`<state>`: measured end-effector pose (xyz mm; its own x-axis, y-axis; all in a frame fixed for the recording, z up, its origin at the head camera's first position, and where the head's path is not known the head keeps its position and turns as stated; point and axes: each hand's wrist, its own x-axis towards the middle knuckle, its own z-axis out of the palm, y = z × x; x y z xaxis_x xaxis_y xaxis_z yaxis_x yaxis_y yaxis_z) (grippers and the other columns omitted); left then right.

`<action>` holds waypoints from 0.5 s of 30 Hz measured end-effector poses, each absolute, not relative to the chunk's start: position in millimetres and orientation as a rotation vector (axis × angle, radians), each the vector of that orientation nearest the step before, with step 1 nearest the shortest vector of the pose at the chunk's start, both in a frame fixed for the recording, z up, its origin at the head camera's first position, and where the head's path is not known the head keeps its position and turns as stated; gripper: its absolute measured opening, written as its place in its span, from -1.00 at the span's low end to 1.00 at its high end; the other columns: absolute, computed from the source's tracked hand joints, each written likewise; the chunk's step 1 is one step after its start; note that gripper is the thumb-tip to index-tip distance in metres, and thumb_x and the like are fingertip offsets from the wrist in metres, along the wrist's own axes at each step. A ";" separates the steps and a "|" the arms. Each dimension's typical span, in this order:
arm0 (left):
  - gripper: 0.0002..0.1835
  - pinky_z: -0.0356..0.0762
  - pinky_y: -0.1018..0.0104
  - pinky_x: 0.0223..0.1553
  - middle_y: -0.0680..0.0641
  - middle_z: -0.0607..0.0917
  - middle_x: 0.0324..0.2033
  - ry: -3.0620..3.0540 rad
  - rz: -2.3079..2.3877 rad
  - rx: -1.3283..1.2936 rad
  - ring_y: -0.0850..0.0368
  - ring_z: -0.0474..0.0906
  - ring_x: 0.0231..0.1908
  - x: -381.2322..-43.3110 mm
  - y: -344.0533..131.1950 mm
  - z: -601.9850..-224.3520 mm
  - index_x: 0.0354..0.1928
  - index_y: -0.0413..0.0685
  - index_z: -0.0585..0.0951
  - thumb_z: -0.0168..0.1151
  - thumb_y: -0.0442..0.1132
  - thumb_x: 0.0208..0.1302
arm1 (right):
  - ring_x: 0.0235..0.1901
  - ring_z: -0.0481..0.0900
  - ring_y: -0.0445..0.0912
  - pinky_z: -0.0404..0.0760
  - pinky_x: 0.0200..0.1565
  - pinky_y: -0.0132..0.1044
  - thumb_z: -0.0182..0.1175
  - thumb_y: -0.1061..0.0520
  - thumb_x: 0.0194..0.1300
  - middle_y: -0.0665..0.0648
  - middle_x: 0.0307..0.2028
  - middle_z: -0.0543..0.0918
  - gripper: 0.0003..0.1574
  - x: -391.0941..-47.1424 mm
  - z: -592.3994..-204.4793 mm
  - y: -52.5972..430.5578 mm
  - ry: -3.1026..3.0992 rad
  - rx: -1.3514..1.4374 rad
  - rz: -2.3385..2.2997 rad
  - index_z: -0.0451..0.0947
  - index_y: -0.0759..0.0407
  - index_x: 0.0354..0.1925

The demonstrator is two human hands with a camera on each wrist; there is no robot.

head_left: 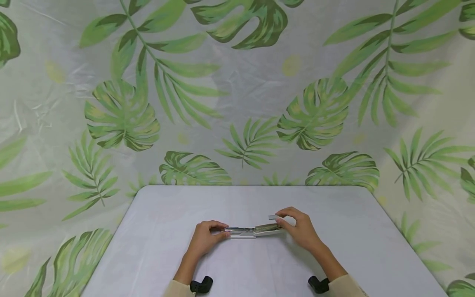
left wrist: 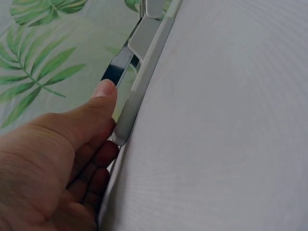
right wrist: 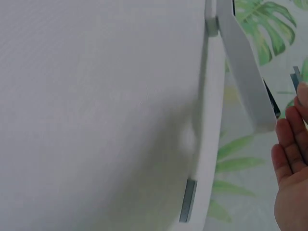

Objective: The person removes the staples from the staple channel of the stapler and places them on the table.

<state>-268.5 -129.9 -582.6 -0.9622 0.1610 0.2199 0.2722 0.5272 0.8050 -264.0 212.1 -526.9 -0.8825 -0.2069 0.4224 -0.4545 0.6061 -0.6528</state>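
Note:
A white stapler (head_left: 243, 236) stands opened out on the table, its metal staple channel (head_left: 239, 229) at the left and its top cover (head_left: 269, 232) swung over to the right. My left hand (head_left: 207, 238) grips the left end, with the thumb (left wrist: 106, 88) against the metal channel in the left wrist view. Above the cover, my right hand (head_left: 301, 229) pinches a short grey strip of staples (head_left: 273, 217) between thumb and fingertips. In the right wrist view, that strip (right wrist: 296, 81) shows beside the raised cover (right wrist: 245, 67), apart from it.
Another grey strip, apparently staples (right wrist: 188, 200), lies on the table in the right wrist view. The white-covered table (head_left: 163, 206) ends at a leaf-patterned curtain (head_left: 256, 90). Black wrist cameras (head_left: 201, 284) show at both wrists.

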 end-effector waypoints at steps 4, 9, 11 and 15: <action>-0.72 0.57 0.18 -0.02 0.28 0.76 -0.34 -2.639 -1.438 -0.371 0.26 0.67 -0.17 -267.5 -129.9 -581.9 -0.24 0.37 0.74 0.48 0.17 -0.03 | -0.09 0.61 -0.20 0.54 0.03 0.04 0.30 -0.07 0.27 -0.24 -0.17 0.64 -0.77 -262.2 -526.3 225.3 -2.538 0.505 1.133 0.67 -0.14 -0.09; -0.71 0.56 0.19 -0.02 0.30 0.75 -0.35 -2.639 -1.436 -0.383 0.26 0.66 -0.17 -266.8 -130.1 -580.9 -0.23 0.35 0.75 0.48 0.17 -0.03 | -0.09 0.60 -0.21 0.54 0.02 0.03 0.29 -0.09 0.28 -0.22 -0.15 0.65 -0.76 -262.2 -525.8 241.5 -2.533 0.464 1.100 0.66 -0.19 -0.07; -0.71 0.56 0.18 -0.02 0.29 0.75 -0.34 -2.636 -1.436 -0.386 0.26 0.66 -0.17 -266.8 -130.2 -580.7 -0.23 0.35 0.75 0.48 0.16 -0.03 | -0.09 0.59 -0.22 0.54 0.01 -0.04 0.30 -0.08 0.28 -0.20 -0.14 0.66 -0.75 -262.5 -523.9 247.4 -2.528 0.448 1.076 0.66 -0.17 -0.06; -0.71 0.56 0.19 -0.02 0.30 0.75 -0.34 -2.638 -1.438 -0.390 0.27 0.66 -0.16 -267.2 -130.4 -580.5 -0.23 0.36 0.74 0.47 0.18 -0.02 | -0.09 0.59 -0.22 0.54 -0.02 -0.11 0.29 -0.07 0.28 -0.18 -0.14 0.67 -0.73 -262.5 -520.0 259.0 -2.535 0.430 1.022 0.67 -0.13 -0.05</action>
